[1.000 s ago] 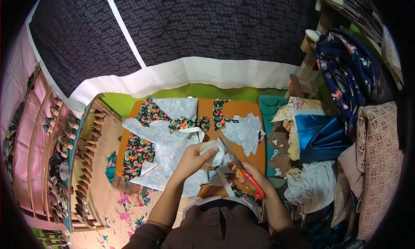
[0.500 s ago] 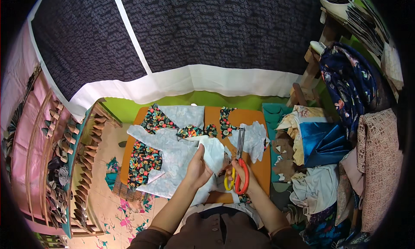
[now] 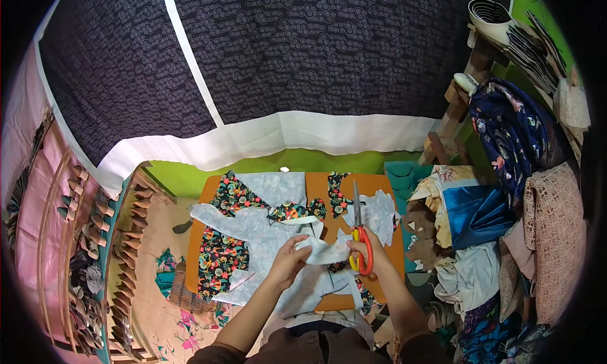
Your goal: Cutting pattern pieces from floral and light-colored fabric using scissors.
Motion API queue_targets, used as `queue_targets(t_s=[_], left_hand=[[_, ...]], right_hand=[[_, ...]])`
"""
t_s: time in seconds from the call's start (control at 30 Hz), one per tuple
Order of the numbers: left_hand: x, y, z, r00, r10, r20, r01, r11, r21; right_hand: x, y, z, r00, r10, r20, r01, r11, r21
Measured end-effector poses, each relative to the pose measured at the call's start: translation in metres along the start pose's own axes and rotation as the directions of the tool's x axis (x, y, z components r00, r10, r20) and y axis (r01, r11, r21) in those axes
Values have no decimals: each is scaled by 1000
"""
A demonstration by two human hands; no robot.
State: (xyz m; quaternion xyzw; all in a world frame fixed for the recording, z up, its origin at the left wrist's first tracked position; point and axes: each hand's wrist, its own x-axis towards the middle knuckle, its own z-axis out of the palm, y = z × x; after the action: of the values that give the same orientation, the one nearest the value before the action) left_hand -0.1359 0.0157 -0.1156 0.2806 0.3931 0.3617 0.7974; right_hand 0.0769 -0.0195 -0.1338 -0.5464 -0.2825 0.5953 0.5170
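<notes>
Over an orange-brown table (image 3: 379, 288), my left hand (image 3: 289, 261) pinches one end of a small pale fabric piece (image 3: 326, 253). Its other end reaches the fingers of my right hand (image 3: 374, 245), and the piece hangs in a slack curve between them. Scissors (image 3: 360, 237) with red and yellow handles are in my right hand, blades pointing away and looking closed. Below lies a large fabric sheet (image 3: 265, 237), pale on its upturned side, with dark floral parts (image 3: 221, 266) showing. A pale cut piece (image 3: 373, 211) and a dark floral strip (image 3: 335, 188) lie beyond the scissors.
Wooden racks of pointed shoe lasts (image 3: 129, 256) stand at left. Fabric scraps (image 3: 190, 323) litter the floor. At right are shiny blue fabric (image 3: 477, 215), a crumpled white cloth (image 3: 477, 275) and a lacy beige cloth (image 3: 547, 244). A dark patterned curtain (image 3: 316, 54) hangs behind.
The pale fabric piece, earlier held up in my left hand, now stretches across to my right hand. The scissors have turned more upright and shifted slightly right. The whole view has shifted slightly.
</notes>
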Motion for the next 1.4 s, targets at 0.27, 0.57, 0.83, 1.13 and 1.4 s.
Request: queue_targets(t_s=[0.27, 0.57, 0.83, 1.13, 1.4], left_hand=[[-11, 4, -37, 976, -105, 189, -16, 838, 545], [-18, 3, -30, 843, -489, 224, 276, 751, 600], [3, 4, -76, 889, -357, 288, 401, 909, -110], [4, 27, -70, 999, -5, -52, -8, 967, -253], [-7, 36, -35, 947, 311, -83, -299, 945, 136]], right_hand=[[3, -12, 18, 991, 12, 134, 22, 968, -249], [23, -4, 54, 973, -28, 228, 109, 929, -354], [42, 23, 81, 999, 1, 51, 23, 886, -464], [-17, 67, 86, 997, -64, 35, 70, 977, -200], [-54, 82, 104, 938, -162, 306, 197, 977, -87]])
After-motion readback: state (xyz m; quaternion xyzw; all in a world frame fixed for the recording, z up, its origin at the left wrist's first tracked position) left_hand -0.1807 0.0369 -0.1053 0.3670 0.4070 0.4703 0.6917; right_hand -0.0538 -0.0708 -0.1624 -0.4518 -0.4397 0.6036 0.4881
